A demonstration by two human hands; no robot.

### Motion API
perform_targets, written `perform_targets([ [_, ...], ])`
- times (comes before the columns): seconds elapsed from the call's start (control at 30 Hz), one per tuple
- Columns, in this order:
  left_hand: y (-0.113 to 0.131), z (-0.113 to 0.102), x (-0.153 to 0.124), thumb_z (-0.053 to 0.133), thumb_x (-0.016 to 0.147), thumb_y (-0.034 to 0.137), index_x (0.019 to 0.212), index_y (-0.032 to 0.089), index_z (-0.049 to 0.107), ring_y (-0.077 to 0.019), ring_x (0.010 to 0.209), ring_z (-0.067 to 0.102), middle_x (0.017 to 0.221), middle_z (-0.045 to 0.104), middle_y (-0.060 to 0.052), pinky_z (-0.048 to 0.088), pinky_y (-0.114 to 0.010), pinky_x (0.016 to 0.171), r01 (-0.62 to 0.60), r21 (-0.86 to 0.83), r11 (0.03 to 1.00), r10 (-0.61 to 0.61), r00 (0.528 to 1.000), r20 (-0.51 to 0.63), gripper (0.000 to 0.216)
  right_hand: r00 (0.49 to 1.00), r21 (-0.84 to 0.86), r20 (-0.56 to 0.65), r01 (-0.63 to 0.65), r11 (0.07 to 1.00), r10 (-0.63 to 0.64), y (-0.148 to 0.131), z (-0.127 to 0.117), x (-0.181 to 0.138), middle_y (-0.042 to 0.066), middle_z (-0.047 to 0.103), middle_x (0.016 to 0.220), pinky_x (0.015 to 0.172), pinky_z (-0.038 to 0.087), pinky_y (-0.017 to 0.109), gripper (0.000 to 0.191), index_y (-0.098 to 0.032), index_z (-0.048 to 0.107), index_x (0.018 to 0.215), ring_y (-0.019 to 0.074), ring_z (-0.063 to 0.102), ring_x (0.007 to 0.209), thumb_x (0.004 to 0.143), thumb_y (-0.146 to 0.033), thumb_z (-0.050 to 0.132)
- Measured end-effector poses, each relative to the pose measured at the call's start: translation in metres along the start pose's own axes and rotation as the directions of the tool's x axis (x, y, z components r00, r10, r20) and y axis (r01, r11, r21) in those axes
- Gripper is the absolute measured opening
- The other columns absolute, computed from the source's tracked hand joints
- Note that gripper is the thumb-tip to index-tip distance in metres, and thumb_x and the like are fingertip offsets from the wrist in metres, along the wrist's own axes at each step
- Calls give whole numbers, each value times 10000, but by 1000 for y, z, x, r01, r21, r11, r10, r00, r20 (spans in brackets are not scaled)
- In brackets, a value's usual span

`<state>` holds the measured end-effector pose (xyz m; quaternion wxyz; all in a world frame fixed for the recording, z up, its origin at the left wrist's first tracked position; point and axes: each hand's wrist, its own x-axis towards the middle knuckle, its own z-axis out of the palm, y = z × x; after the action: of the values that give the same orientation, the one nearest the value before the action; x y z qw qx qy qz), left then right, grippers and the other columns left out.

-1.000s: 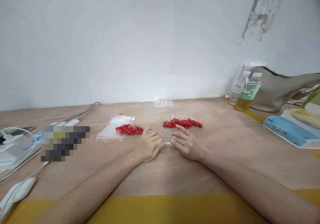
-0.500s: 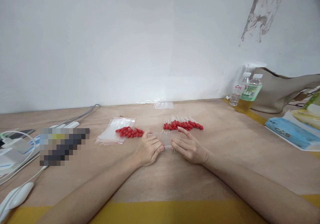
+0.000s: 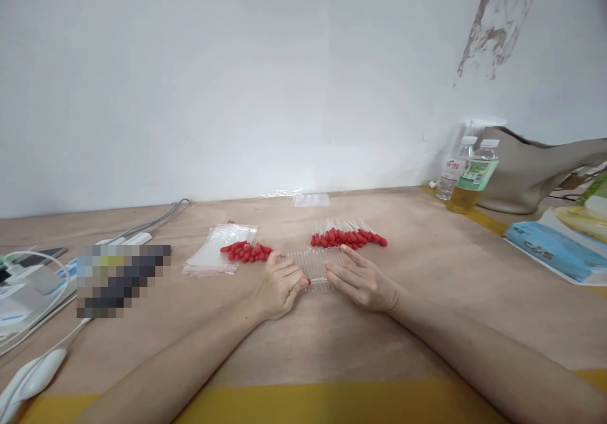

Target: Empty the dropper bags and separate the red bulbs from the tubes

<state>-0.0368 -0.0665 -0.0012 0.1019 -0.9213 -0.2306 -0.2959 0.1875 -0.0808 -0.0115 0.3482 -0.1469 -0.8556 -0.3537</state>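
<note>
Between the thumb and fingers of my left hand [image 3: 283,287] a small red rubber bulb [image 3: 309,282] shows in part. My right hand [image 3: 361,277] pinches a thin clear dropper tube [image 3: 319,280] that lies crosswise, its left end meeting the bulb. Behind and below it, a row of clear tubes [image 3: 310,261] lies side by side on the table, partly covered by both hands. Loose red bulbs [image 3: 246,252] are heaped just beyond my left hand. Past my right hand lie several droppers with red bulbs on them [image 3: 348,237], bulbs toward me.
Clear zip bags [image 3: 208,250] lie stacked under the left bulbs, and another bag [image 3: 310,200] is by the wall. Cables and a power strip [image 3: 35,297] occupy the left. Two bottles [image 3: 473,177], a grey bag [image 3: 516,171] and a blue tissue pack [image 3: 545,250] stand at right.
My left fingers have drawn back slightly to the left, and the red bulb shows more at their tips. The right hand is nearly still. The view has shifted very little.
</note>
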Motion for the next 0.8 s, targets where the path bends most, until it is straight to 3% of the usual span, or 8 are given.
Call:
perform_targets([
  [0.1, -9, -3, -7, 246, 891, 207, 578, 169, 453, -120, 577, 444, 545, 509, 7, 305, -362, 782, 75, -33, 997, -76, 996, -38, 377, 999, 30, -38, -35, 999, 36, 5, -3, -7, 84, 658, 956, 1035, 323, 441, 279, -133, 553, 1018, 127, 602, 888, 852, -57, 342],
  [0.17, -19, -7, -12, 217, 899, 207, 570, 170, 438, -121, 577, 448, 552, 498, 6, 314, -353, 759, 198, -19, 980, -199, 976, -93, 398, 980, 56, -71, -181, 982, 185, 10, -3, -14, 70, 658, 966, 1017, 328, 447, 270, -165, 557, 1035, 124, 607, 861, 866, -95, 357],
  [0.3, -37, -16, -15, 234, 910, 258, 684, 180, 496, -142, 659, 482, 669, 525, -18, 358, -316, 691, 375, -31, 927, -375, 914, -153, 354, 823, 58, -23, -566, 822, 568, 13, 5, -16, 15, 669, 798, 891, 365, 356, 189, -208, 629, 947, 104, 589, 688, 859, -217, 462],
  [0.4, -53, -25, -12, 321, 884, 304, 790, 184, 560, -169, 763, 510, 764, 528, -44, 411, -305, 703, 494, -66, 867, -496, 845, -200, 284, 716, -32, 92, -693, 720, 692, 11, 9, -12, -3, 624, 639, 731, 337, 297, 191, -225, 664, 899, 96, 537, 584, 846, -273, 487],
  [0.53, -83, -42, -21, 357, 817, 251, 947, 154, 594, -217, 892, 508, 853, 536, -82, 430, -353, 793, 639, -13, 769, -618, 738, -271, 288, 622, -75, 168, -765, 640, 764, 11, 8, -12, 13, 637, 665, 696, 290, 285, 217, -209, 659, 894, 118, 552, 617, 832, -220, 451],
  [0.63, -102, -53, -30, 372, 774, 238, 992, 152, 595, -230, 886, 519, 851, 548, -83, 437, -360, 779, 735, 44, 676, -707, 665, -242, 323, 609, -37, 176, -781, 623, 774, 11, 4, -13, 24, 672, 741, 725, 279, 291, 218, -190, 640, 873, 133, 579, 674, 811, -175, 431],
  [0.73, -110, -57, -35, 419, 768, 300, 1057, 169, 550, -187, 727, 553, 830, 571, -53, 448, -307, 662, 803, 19, 595, -784, 586, -207, 344, 607, -35, 200, -780, 625, 769, 9, 3, -12, 16, 682, 755, 730, 266, 301, 189, -186, 630, 807, 139, 588, 684, 799, -167, 441],
  [0.8, -111, -56, -36, 459, 756, 348, 1050, 182, 530, -163, 659, 554, 822, 595, -32, 435, -277, 610, 809, -1, 588, -796, 578, -179, 344, 618, -56, 213, -766, 640, 757, 7, 5, -11, 15, 678, 728, 728, 257, 306, 178, -184, 632, 786, 140, 584, 675, 790, -163, 455],
])
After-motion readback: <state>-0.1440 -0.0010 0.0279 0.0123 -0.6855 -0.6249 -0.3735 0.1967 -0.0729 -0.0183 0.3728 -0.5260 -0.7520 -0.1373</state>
